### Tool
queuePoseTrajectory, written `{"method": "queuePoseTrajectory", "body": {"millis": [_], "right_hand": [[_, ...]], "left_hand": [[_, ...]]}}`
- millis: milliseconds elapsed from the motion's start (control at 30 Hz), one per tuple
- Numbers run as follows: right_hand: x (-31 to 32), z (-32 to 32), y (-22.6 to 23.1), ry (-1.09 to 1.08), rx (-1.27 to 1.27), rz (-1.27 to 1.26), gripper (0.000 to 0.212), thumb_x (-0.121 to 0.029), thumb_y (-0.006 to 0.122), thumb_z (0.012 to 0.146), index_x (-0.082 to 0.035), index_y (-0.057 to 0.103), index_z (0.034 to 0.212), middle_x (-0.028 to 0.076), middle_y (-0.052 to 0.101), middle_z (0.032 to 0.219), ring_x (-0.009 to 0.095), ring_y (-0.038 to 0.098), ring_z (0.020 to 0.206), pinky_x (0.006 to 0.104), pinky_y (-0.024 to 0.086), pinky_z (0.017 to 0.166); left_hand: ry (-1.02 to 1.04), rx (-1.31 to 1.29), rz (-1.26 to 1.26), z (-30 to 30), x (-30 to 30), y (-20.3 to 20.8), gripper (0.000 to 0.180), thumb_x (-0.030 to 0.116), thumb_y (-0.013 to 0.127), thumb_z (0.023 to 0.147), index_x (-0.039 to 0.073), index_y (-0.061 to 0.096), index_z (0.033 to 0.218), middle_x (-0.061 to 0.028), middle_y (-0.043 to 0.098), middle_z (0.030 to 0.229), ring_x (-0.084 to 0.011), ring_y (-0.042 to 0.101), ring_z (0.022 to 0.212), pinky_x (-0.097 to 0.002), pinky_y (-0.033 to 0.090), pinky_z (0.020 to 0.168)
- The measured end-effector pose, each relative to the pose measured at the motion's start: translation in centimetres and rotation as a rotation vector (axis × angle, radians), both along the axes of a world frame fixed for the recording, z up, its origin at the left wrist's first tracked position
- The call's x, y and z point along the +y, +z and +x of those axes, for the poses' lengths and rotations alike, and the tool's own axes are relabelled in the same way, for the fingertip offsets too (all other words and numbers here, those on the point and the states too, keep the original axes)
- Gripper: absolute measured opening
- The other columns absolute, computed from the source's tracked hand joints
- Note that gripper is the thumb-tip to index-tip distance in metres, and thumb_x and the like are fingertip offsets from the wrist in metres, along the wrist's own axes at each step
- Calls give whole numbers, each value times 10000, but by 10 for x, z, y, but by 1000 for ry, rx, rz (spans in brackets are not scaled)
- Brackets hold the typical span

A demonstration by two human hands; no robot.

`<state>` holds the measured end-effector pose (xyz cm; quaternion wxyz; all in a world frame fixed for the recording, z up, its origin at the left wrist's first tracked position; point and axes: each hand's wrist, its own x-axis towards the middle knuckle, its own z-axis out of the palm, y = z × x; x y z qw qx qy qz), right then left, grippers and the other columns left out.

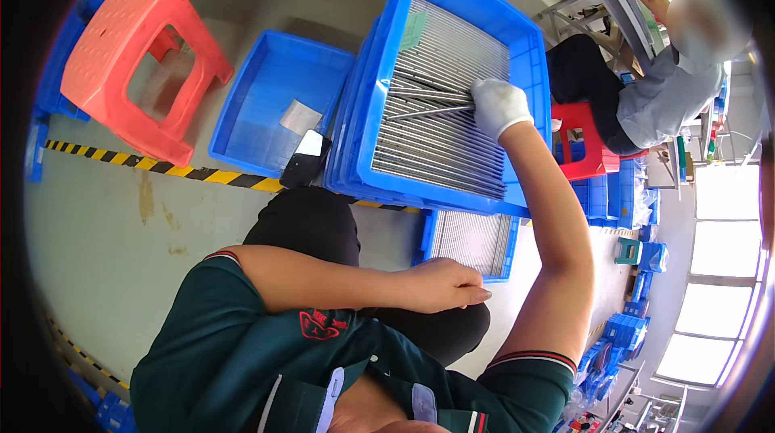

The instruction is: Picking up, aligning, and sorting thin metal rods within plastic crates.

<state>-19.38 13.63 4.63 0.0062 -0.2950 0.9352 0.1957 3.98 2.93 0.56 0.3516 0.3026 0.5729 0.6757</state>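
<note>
- We reach our gloved right hand (pixel 499 107) into the top blue bin (pixel 529 62), fingers closed on a few loose metal rods (pixel 428 102) lying across the packed rows.
- Our bare left hand (pixel 446 284) rests on our lap, loosely curled, holding nothing.
- We judge this the picking step; next calls for lifting the rods free without disturbing the rows.
- A phone (pixel 305 160) sits beside the stack.

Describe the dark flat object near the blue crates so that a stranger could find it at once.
Start at the tall stack of blue crates filled with thin metal rods. At its lower left corner, beside the shallow blue tray, a black phone-like slab leans on the stack. It is the only black, glossy thing among blue plastic.
</note>
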Motion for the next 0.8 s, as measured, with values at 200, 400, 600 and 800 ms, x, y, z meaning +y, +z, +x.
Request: {"method": "queuePoseTrajectory", "body": {"millis": [200, 400, 600, 800], "right_hand": [[-3, 28, 32, -144, -55, 3, 168, -122, 559, 728, -34, 589, 868, 186, 633, 850, 339, 622, 847, 433, 495, 740], [20, 30, 71, -60, 42, 289, 113, -89, 499, 803, -45, 553, 892, 168, 641, 780, 324, 645, 757, 440, 506, 657], [-8, 45, 127, -54, 107, 577, 159, -98, 495, 815, -93, 647, 863, 108, 659, 808, 278, 658, 781, 375, 521, 666], [-15, 39, 128, 51, 193, 628, 102, -104, 542, 766, -89, 640, 741, 107, 653, 731, 272, 657, 727, 383, 511, 639]], "left_hand": [[23, -9, 15, 3, 4, -3, 350, 364, 501, 916, 47, 618, 826, -72, 633, 716, -203, 601, 674, -339, 452, 642], [3, 9, -12, 2, 7, 4, 341, 369, 521, 917, 50, 614, 839, -41, 635, 735, -149, 590, 681, -287, 452, 658], [9, 18, 37, 3, 11, 4, 407, 408, 509, 914, 33, 627, 810, -85, 624, 697, -222, 602, 681, -344, 441, 656], [0, 20, -15, 1, 8, 9, 322, 341, 517, 923, 40, 623, 877, -44, 636, 760, -155, 592, 709, -293, 455, 683]]}}
